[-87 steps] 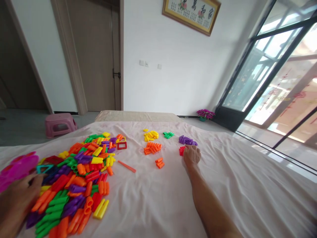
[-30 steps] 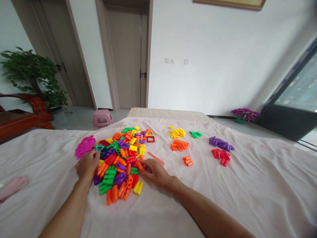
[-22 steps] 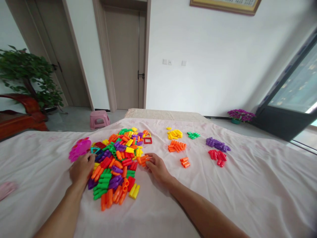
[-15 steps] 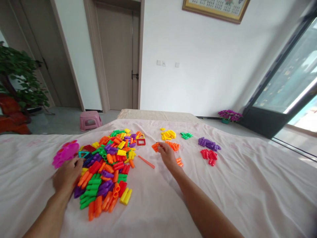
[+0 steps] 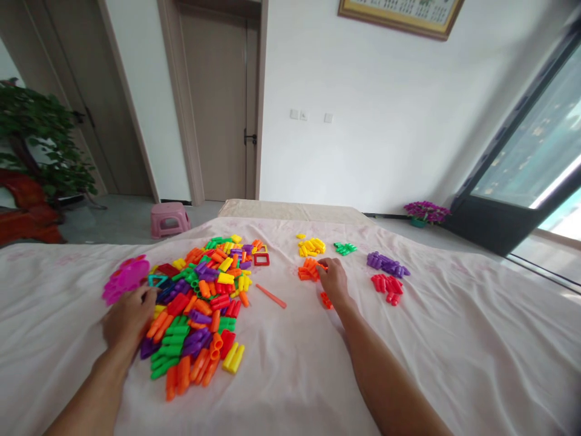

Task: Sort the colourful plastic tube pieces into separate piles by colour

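My right hand is at a small group of orange plastic building pieces, its thumb and fingers closed on an orange piece at the group's right edge. Just below the fingers lie more orange pieces. On the left, my left hand rests with curled fingers against the edge of a big mixed heap of coloured building pieces. Whether those fingers hold anything is hidden. Magenta flower-shaped pieces lie just beyond that hand, and a teal triangle frame sits near its fingertips.
Sorted groups lie on the pale cloth: yellow pieces, green pieces, purple pieces and red pieces. An orange-red stick and a red square frame lie right of the heap. A pink stool stands behind.
My right hand has moved right, carrying an orange piece from the left of the orange group to its right side. My left hand has stayed by the heap; the view has shifted slightly.
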The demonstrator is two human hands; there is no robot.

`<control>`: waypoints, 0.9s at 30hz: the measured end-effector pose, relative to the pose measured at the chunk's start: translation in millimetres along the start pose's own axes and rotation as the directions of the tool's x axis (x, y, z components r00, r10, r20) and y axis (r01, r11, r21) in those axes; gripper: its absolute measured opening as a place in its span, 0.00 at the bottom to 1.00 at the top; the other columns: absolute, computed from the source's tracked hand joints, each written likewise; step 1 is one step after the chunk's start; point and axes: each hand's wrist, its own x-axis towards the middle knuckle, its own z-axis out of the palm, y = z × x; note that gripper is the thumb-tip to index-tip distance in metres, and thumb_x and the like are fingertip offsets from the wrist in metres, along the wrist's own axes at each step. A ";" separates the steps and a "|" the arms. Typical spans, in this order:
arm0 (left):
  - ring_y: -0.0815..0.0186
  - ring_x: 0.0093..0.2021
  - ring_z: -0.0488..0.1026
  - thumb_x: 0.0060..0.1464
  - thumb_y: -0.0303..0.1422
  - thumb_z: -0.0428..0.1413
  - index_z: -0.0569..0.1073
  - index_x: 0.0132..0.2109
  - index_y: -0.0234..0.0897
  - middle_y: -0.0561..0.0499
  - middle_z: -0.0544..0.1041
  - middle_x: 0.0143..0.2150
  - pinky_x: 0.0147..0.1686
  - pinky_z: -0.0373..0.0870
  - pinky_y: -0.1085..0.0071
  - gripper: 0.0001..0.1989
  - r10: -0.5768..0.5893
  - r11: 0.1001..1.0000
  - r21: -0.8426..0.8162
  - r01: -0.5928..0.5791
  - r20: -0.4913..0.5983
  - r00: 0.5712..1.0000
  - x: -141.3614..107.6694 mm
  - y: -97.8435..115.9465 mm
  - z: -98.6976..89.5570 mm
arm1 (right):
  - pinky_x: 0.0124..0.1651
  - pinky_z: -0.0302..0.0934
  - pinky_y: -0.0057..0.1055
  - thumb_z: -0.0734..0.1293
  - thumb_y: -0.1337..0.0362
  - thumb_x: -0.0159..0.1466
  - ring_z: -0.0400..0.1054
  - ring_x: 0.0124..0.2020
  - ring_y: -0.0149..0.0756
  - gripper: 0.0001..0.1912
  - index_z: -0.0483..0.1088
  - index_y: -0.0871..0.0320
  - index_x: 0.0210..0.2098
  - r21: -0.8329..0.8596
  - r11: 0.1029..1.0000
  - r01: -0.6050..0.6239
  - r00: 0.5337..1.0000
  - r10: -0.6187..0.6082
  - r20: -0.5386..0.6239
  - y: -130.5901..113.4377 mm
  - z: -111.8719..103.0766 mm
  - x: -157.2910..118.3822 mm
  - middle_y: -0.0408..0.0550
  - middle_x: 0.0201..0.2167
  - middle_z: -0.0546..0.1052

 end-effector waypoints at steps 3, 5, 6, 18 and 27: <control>0.52 0.47 0.74 0.64 0.46 0.39 0.78 0.50 0.42 0.42 0.78 0.52 0.42 0.67 0.61 0.26 -0.035 0.999 0.012 0.034 0.018 0.999 -0.7 1.6 -0.9 | 0.41 0.59 0.30 0.63 0.62 0.67 0.70 0.41 0.36 0.11 0.76 0.55 0.44 -0.053 0.996 0.074 0.996 -0.076 -0.044 -7.7 -3.8 -4.5 0.50 0.46 0.73; 0.51 0.48 0.74 0.64 0.45 0.39 0.78 0.50 0.43 0.42 0.78 0.52 0.42 0.67 0.61 0.26 -0.035 0.999 0.009 0.035 0.026 0.999 -1.4 3.0 -2.0 | 0.42 0.59 0.30 0.62 0.63 0.68 0.69 0.43 0.37 0.10 0.76 0.55 0.42 -0.051 0.982 0.180 0.980 -0.184 -0.080 -19.7 -4.8 -11.3 0.49 0.44 0.74; 0.51 0.49 0.74 0.64 0.45 0.39 0.78 0.51 0.43 0.42 0.78 0.53 0.43 0.67 0.60 0.26 -0.034 0.999 0.007 0.034 0.024 0.999 -1.7 3.5 -2.5 | 0.43 0.59 0.31 0.62 0.63 0.69 0.69 0.44 0.37 0.10 0.76 0.55 0.41 -0.028 0.968 0.249 0.965 -0.250 -0.081 -28.2 -4.3 -16.6 0.49 0.42 0.75; 0.50 0.49 0.74 0.63 0.46 0.40 0.78 0.51 0.43 0.42 0.78 0.52 0.42 0.67 0.60 0.26 -0.022 1.000 0.007 0.022 0.011 1.000 0.4 0.2 0.7 | 0.61 0.58 0.40 0.61 0.69 0.69 0.61 0.62 0.42 0.23 0.67 0.48 0.61 0.224 0.707 0.670 0.633 -0.703 0.324 -116.2 27.9 -100.6 0.49 0.63 0.68; 0.51 0.48 0.74 0.63 0.45 0.41 0.78 0.49 0.43 0.42 0.78 0.51 0.42 0.67 0.60 0.24 -0.009 1.000 -0.017 0.009 -0.015 1.000 0.4 -0.2 1.8 | 0.65 0.55 0.44 0.58 0.58 0.72 0.57 0.66 0.45 0.25 0.59 0.49 0.68 0.150 0.708 0.690 0.601 -0.676 0.426 -125.8 52.1 -87.7 0.55 0.66 0.64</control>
